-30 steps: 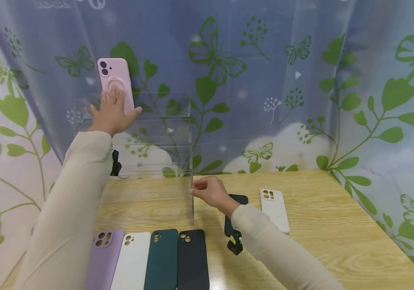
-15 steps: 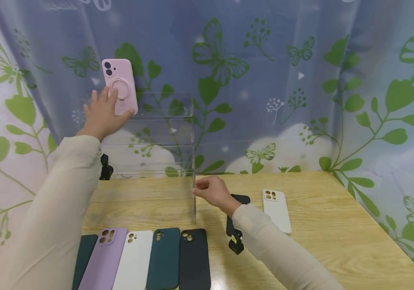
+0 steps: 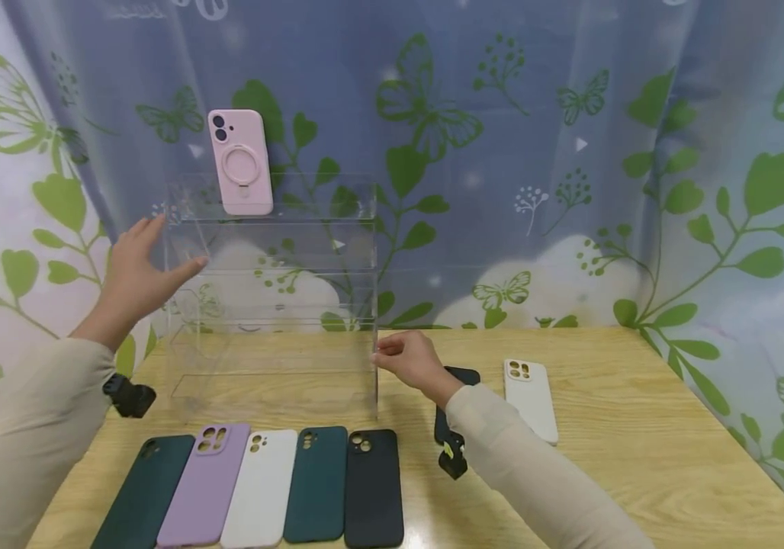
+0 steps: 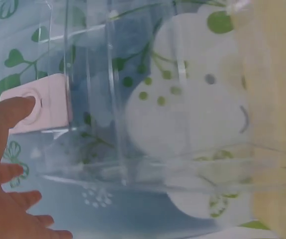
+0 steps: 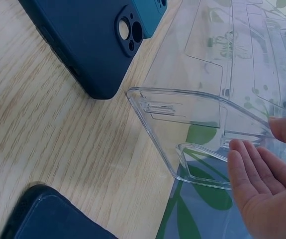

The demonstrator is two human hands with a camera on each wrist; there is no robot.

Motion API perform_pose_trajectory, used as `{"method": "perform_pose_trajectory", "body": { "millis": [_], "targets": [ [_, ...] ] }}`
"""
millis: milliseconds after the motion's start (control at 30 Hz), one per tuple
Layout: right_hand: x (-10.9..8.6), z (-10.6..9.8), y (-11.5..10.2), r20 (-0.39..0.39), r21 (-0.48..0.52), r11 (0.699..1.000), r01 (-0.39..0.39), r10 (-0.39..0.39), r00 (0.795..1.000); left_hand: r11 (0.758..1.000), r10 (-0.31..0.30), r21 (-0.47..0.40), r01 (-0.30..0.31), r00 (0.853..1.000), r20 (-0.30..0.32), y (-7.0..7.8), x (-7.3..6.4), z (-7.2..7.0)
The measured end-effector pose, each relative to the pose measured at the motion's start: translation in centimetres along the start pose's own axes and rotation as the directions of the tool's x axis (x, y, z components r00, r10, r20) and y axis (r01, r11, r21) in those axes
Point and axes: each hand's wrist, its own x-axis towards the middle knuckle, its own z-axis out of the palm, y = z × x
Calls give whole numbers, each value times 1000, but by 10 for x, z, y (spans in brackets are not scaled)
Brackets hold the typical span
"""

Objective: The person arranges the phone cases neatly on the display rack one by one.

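Note:
A clear acrylic tiered display rack (image 3: 323,210) stands on the table. On its top tier a pink phone case (image 3: 248,200) with a ring on its back leans upright, tilted slightly. My left hand (image 3: 133,273), fingers spread and holding nothing, is by the rack's upper left side, apart from the case in the head view. In the left wrist view, the thumb overlaps the pink case. At the rack's right side, my right hand (image 3: 411,361) pinches the edge of the side panel (image 5: 217,107) between thumb and fingers.
Along the table's front lie dark green (image 3: 145,488), purple (image 3: 201,492), white (image 3: 258,492), teal (image 3: 316,488) and black (image 3: 374,492) phone cases. Right of the rack are a dark case (image 3: 462,374), partly hidden by my right arm, and a white one (image 3: 531,400). A patterned curtain (image 3: 433,114) hangs behind.
My left hand has come off the pink phone case and moved left and down, leaving the case leaning on the top tier. The right hand keeps its hold on the rack.

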Motion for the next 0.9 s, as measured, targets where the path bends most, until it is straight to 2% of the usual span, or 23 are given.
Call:
{"method": "perform_pose_trajectory", "body": {
  "millis": [200, 433, 533, 667, 767, 900],
  "targets": [
    [0, -2, 1, -13, 16, 1000, -7, 7, 1000, 993, -92, -76, 94, 995, 30, -35, -47, 6],
    [1, -1, 1, 0, 39, 999, -11, 11, 1000, 977, -204, -58, 206, 978, 38, -74, -115, 33],
    [1, 0, 0, 0, 37, 999, -11, 11, 1000, 965, -257, -36, 258, 965, 50, -91, -141, 47],
    [1, -1, 0, -2, 30, 999, -12, 12, 1000, 946, -322, -6, 325, 939, 120, -110, -168, 63],
    [1, -1, 0, 2, 25, 1000, -7, 7, 1000, 934, -355, 17, 358, 917, 181, -120, -180, 71],
    [0, -1, 0, 1, 27, 1000, -4, 4, 1000, 923, -383, 56, 381, 889, 253, -128, -189, 77]
  ]
}}
